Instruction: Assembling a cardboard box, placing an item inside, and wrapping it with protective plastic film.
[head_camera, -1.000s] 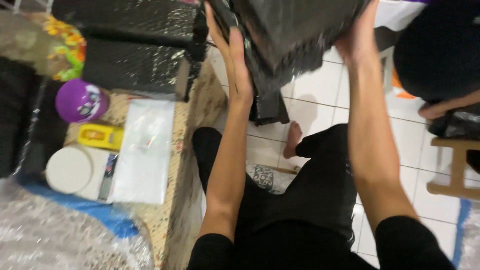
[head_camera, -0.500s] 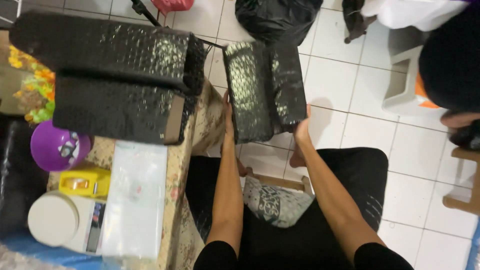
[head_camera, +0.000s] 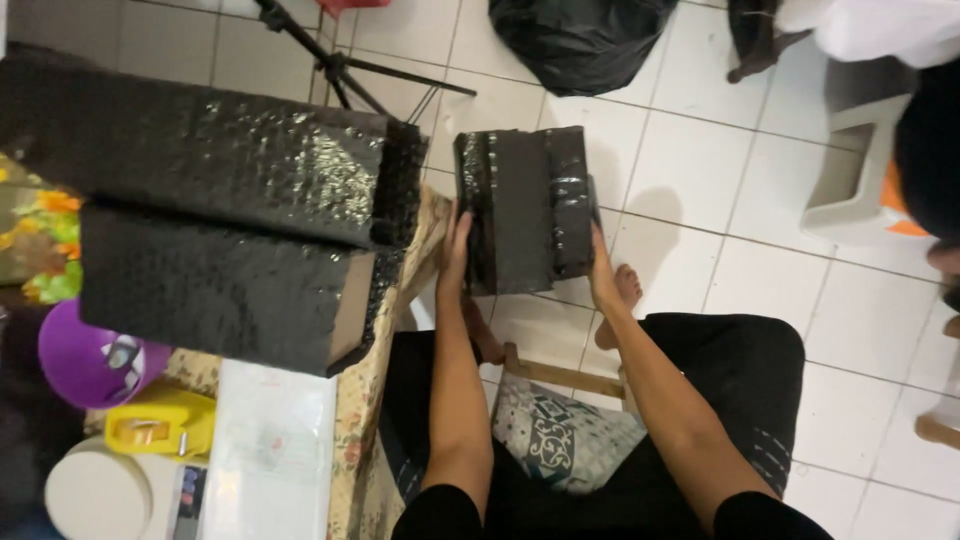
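Leftmost, on the patterned table (head_camera: 385, 400), a purple round container (head_camera: 85, 360) lies partly tucked under the wrapped parcels; what it holds cannot be told. Just below it sits a yellow tape dispenser (head_camera: 160, 425), and lower still a white round tub (head_camera: 95, 495) with its lid on, so its contents are hidden. Beside these lies a flat clear plastic pouch (head_camera: 270, 450) with pale sheets inside.

Above them, two long parcels in black bubble wrap rest on the table, one against the other: the upper parcel (head_camera: 200, 150) reaches farther right, while the lower parcel (head_camera: 210, 290) shows a bare cardboard end at its right side.

Further right, past the table edge, the person's left hand (head_camera: 456, 245) presses flat against the left side of a smaller black-wrapped box (head_camera: 525, 205), fingers stretched upward along it. The right hand (head_camera: 600, 270) grips the box's lower right side, fingers curled behind it and out of sight. The box is held upright between both hands, above the white tiled floor (head_camera: 680, 190) and just beside the table's corner, apart from the two long parcels.

Behind the box, a black tripod leg (head_camera: 340, 65) stands on the floor, and a full black rubbish bag (head_camera: 575, 40) sits at the top, knotted shut. At the far right stands a white plastic chair (head_camera: 850, 190).
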